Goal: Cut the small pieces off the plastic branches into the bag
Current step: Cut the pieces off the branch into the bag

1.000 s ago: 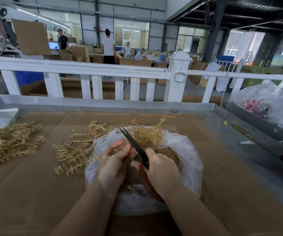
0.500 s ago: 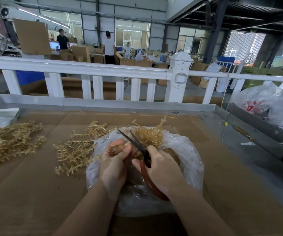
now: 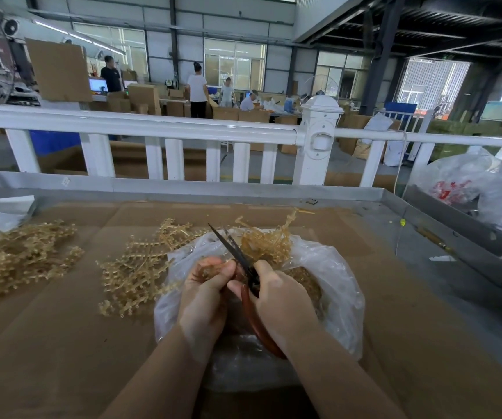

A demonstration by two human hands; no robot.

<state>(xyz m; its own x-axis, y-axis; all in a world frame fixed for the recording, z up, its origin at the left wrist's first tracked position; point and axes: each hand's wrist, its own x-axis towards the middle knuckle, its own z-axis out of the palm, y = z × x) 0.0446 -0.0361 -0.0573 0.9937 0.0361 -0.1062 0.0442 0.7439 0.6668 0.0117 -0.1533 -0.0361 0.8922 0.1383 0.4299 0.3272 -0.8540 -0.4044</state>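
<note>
The left hand [image 3: 204, 293] pinches a small golden plastic branch [image 3: 213, 269] over the clear plastic bag [image 3: 339, 285]. At its 3 o'clock, the right hand [image 3: 280, 300] grips red-handled scissors [image 3: 237, 255], blades slightly apart.

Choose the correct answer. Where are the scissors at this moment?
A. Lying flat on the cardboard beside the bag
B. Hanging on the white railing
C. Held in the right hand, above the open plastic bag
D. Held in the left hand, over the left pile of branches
C: the right hand grips the red handle of the scissors, with the dark blades pointing up over the plastic bag.
</note>
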